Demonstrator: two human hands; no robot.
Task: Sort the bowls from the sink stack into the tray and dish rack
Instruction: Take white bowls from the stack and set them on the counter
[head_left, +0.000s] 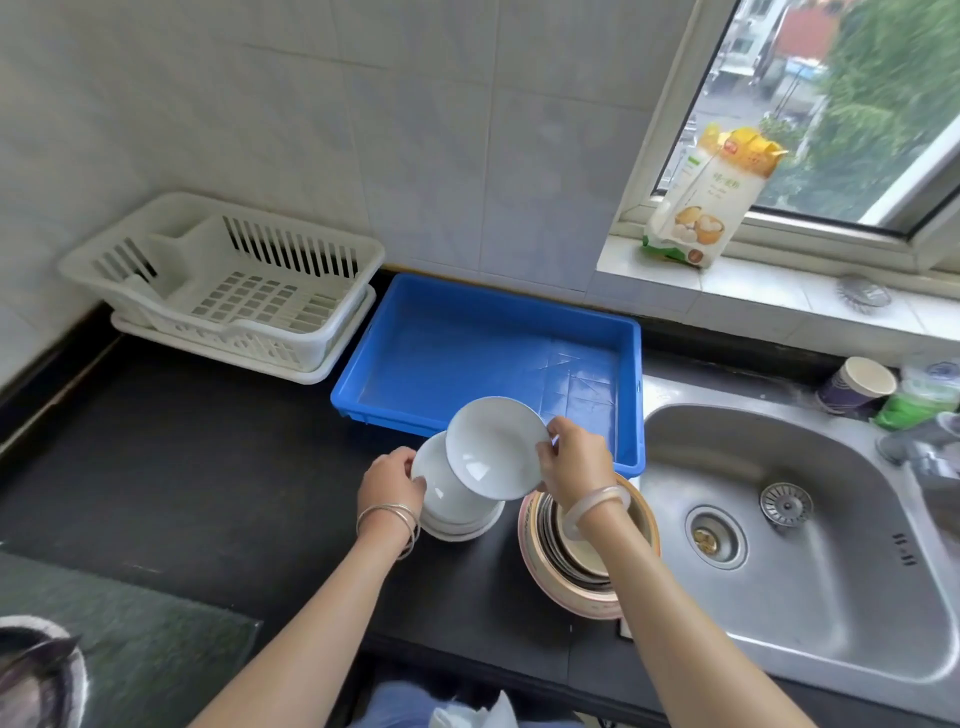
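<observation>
White glazed bowl (496, 447), fragile and slick: our right hand (574, 457) pinches its rim; left hand (389, 480) steadies the stack (457, 501) near the blue tray (488, 343).

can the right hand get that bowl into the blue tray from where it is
Probably yes. The right hand holds the white bowl just above the blue tray near rim, the tray is empty, and nothing stands between them.

flour bag (706, 197) on windowsill, printed characters too blurred to read
</observation>
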